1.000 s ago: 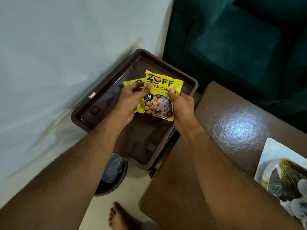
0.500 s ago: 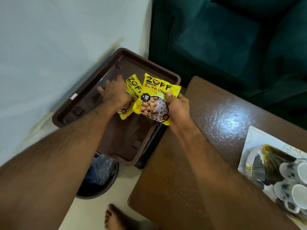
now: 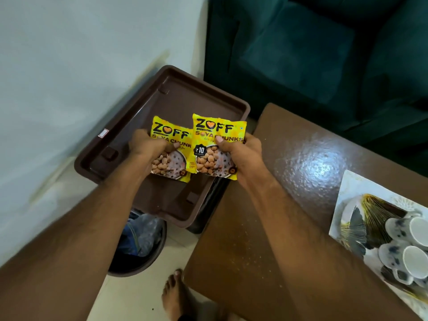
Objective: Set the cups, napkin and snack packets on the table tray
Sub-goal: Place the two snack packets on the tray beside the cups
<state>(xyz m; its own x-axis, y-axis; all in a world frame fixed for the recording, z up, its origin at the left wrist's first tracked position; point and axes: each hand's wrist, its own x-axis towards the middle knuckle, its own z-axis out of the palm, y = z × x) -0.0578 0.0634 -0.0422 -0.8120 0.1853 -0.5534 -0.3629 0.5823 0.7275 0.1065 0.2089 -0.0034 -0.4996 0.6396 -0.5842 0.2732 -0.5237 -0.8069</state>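
Head cam: brown table [image 3: 289, 181] at 4 o'clock, pale wall at 10, green sofa [image 3: 324, 54] at 1. Brown tray [image 3: 129, 126] centre, bin [image 3: 139, 246] below it. Patterned tray [image 3: 352, 205] w/ cups [image 3: 412, 242] at 4 o'clock. Two yellow ZOFF soya-chunk pkts over brown tray, side by side: left hand [image 3: 148, 149] grips left pkt [image 3: 171, 154], right hand [image 3: 243, 154] grips right pkt [image 3: 217, 147], thumb on front.

Both forearms are bare and hairy, no sleeves showing; one bare foot [image 3: 172, 295] below.
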